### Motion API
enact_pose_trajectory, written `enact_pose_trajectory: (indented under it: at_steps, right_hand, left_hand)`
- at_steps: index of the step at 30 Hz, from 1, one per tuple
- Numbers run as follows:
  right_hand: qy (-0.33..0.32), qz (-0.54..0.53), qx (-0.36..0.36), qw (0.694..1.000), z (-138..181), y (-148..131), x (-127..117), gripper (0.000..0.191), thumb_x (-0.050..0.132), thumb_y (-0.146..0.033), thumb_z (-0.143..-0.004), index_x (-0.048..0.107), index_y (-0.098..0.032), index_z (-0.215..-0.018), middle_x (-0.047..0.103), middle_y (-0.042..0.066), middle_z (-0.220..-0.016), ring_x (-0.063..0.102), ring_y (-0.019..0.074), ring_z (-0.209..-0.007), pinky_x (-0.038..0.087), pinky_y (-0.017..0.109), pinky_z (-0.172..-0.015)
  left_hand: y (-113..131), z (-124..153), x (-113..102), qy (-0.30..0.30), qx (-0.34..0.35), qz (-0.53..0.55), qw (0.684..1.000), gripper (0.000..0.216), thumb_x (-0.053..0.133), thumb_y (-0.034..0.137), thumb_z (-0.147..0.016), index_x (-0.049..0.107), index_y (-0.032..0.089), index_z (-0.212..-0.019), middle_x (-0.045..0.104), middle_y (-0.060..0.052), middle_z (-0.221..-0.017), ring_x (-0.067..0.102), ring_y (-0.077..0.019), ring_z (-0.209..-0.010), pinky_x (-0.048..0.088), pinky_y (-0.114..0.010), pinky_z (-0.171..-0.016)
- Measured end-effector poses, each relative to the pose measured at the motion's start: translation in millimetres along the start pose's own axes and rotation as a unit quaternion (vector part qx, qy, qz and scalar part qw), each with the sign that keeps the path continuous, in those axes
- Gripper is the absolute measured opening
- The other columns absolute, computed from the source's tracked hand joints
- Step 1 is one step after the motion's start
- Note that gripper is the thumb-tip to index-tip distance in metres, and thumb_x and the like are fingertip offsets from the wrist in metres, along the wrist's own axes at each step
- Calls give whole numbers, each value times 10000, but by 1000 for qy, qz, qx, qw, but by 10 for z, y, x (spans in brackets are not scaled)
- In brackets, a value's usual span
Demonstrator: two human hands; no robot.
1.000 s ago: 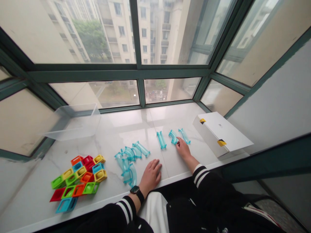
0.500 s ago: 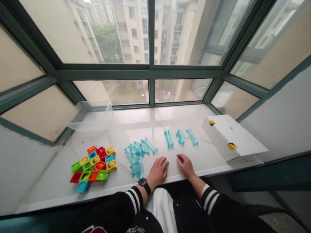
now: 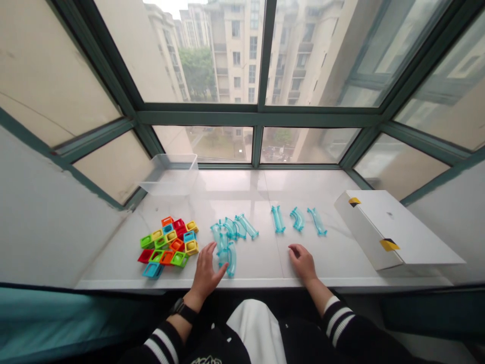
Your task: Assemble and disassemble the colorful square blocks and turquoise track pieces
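Observation:
My left hand (image 3: 207,269) has its thumb and fingers apart over the near left side of a pile of clear turquoise track pieces (image 3: 232,259). Its thumb tip overlaps the lowest curved piece, though whether it touches cannot be seen. Resting on the white sill, my right hand (image 3: 302,262) has its fingers curled together with nothing visible in them. Beyond it lie three separate turquoise pieces: a straight channel (image 3: 278,220), a curved one (image 3: 297,219) and a narrower one (image 3: 317,222). Left of my left hand sits a cluster of coloured plastic blocks (image 3: 166,257).
A clear plastic bin (image 3: 170,183) stands at the back left of the white sill (image 3: 250,194). To the right is a white box (image 3: 409,227) with yellow-and-black tape tabs. Green window frames (image 3: 242,118) close off the back and sides.
My left hand has moved left from beside the turquoise pile to its near left edge, its fingers now wider apart. My right hand stays resting on the sill. The view has shifted.

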State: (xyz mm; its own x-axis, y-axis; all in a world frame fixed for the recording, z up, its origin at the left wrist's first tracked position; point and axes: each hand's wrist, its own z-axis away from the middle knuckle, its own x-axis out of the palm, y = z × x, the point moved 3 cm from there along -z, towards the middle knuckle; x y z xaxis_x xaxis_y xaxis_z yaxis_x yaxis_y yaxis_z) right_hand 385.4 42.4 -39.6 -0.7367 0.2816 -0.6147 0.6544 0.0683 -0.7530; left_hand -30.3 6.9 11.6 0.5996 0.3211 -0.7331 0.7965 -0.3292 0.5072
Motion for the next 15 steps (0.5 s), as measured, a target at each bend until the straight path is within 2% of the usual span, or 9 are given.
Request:
enact_pose_trajectory:
  at_steps: [4,10,12,15]
  right_hand:
    - [2,3,0,1000,-18,-19,1,268,534,-403,-891,727,-230,-963,779,105,-976,722,281,-911,572,447,-916]
    - [-1,6,-3,1000,-34,-14,-5,291,546,-436,-890,730,-220,-958,773,105,-963,721,275,-887,573,441,-903]
    - [0,7,-7,1000,-35,-11,-7,297,546,-437,-893,732,-215,-959,770,105,-962,720,273,-882,574,439,-899]
    - [-4,8,-14,1000,-31,-7,-5,291,547,-424,-899,737,-214,-966,768,104,-963,719,271,-888,574,435,-898]
  left_hand:
    - [-149,179,145,-23,14,-6,1000,819,656,546,-956,291,225,-1615,476,-210,-1575,481,-384,-1471,423,-601,-1203]
    - [-135,169,219,-60,35,-13,997,819,680,549,-935,335,229,-1605,492,-199,-1569,484,-369,-1468,405,-574,-1225]
    - [-143,159,222,-56,29,-8,998,775,667,526,-947,355,231,-1592,511,-193,-1554,501,-361,-1452,420,-574,-1214]
    - [-184,154,246,-35,7,11,999,576,573,430,-1016,415,245,-1538,546,-179,-1520,524,-345,-1436,436,-589,-1201]
